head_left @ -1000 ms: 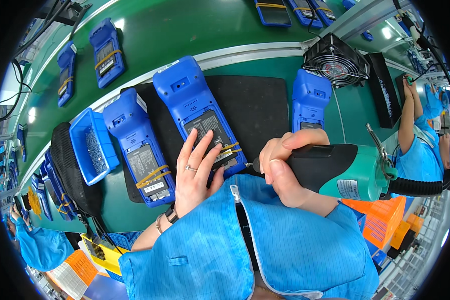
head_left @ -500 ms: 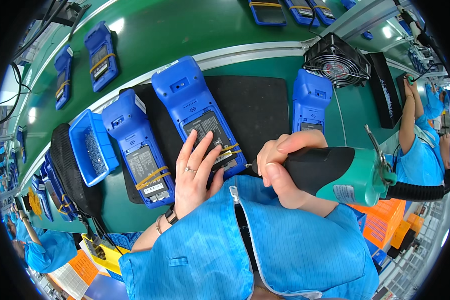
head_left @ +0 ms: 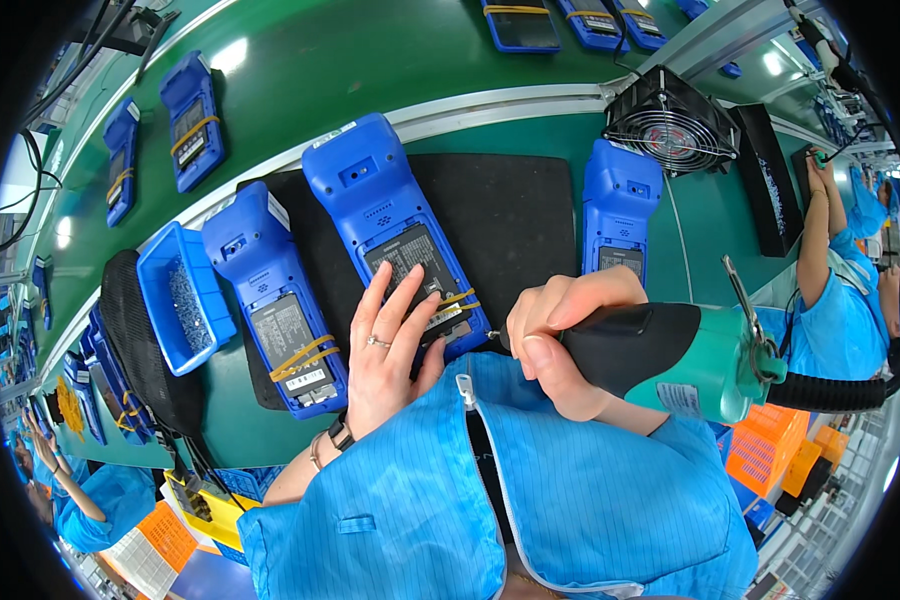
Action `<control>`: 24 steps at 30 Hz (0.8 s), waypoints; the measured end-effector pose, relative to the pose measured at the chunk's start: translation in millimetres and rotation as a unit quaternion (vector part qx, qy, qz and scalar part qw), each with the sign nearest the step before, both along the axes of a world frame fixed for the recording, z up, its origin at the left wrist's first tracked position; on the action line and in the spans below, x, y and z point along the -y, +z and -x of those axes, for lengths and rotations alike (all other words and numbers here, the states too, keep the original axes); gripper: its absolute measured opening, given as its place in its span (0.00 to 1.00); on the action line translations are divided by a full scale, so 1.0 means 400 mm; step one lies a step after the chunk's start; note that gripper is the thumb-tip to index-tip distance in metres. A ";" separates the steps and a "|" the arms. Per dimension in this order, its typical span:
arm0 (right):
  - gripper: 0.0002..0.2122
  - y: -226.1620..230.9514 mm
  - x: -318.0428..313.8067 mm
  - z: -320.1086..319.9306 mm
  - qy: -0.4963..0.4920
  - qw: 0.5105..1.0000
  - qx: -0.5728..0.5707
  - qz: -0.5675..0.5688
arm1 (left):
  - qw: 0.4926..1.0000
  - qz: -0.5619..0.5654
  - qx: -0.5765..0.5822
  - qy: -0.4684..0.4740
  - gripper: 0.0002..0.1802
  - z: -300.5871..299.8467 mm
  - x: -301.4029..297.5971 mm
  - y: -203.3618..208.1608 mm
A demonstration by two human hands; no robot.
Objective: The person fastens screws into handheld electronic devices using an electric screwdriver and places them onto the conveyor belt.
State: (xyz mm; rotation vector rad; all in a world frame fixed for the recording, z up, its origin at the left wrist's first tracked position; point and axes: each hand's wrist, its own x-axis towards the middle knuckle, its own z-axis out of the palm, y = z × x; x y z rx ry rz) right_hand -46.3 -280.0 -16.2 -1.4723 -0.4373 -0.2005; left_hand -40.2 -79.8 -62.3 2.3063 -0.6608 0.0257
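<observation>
A blue handheld terminal (head_left: 355, 165) lies back up on a black mat, its battery showing and a yellow rubber band round its near end. My left hand (head_left: 392, 345) rests over that battery with fingers spread, steadying the device. In my right hand (head_left: 570, 345) is a green and black electric screwdriver (head_left: 670, 350), gripped round its dark nose. Its bit reaches the near right edge of the terminal; whether it sits in a screw I cannot tell. A second terminal (head_left: 260, 270) with a rubber band lies just left, and another terminal (head_left: 620, 200) stands apart on the right.
A blue tray (head_left: 160, 320) of small screws sits at the left beside a black mesh pouch (head_left: 140, 300). Behind the black mat (head_left: 515, 200) runs a green conveyor (head_left: 370, 60) bearing several terminals. A fan (head_left: 675, 135) and a long black box (head_left: 765, 180) stand far right. Co-workers sit either side.
The screwdriver's body has shifted slightly, while its bit stays at the terminal's near end. Terminals on the conveyor have slid a little leftward. The co-worker's hands at far left have risen.
</observation>
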 end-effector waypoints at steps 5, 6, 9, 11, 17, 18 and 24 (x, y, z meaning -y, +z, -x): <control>0.15 -0.003 -0.011 0.008 -0.024 0.999 -0.021 -0.023 | 1.000 0.002 0.002 -0.002 0.27 -0.002 -0.001 -0.002; 0.15 -0.003 -0.014 0.008 -0.025 0.999 -0.021 -0.023 | 1.000 0.001 0.003 -0.004 0.27 -0.003 -0.001 -0.001; 0.15 -0.002 -0.018 0.009 -0.026 0.999 -0.023 -0.039 | 1.000 0.000 0.004 -0.005 0.27 -0.003 -0.002 -0.001; 0.15 0.000 -0.015 0.008 -0.024 1.000 -0.014 -0.007 | 1.000 0.001 0.004 -0.004 0.27 -0.002 -0.003 -0.002; 0.14 -0.007 -0.008 0.003 -0.029 1.000 -0.006 0.005 | 1.000 0.004 0.003 -0.005 0.27 -0.002 -0.002 0.000; 0.14 -0.006 -0.012 0.004 -0.030 0.999 -0.007 0.006 | 1.000 0.005 0.002 -0.007 0.27 -0.005 -0.001 -0.001; 0.15 -0.003 -0.022 0.018 -0.038 0.999 0.001 0.000 | 1.000 0.008 0.007 -0.009 0.27 -0.004 -0.004 -0.004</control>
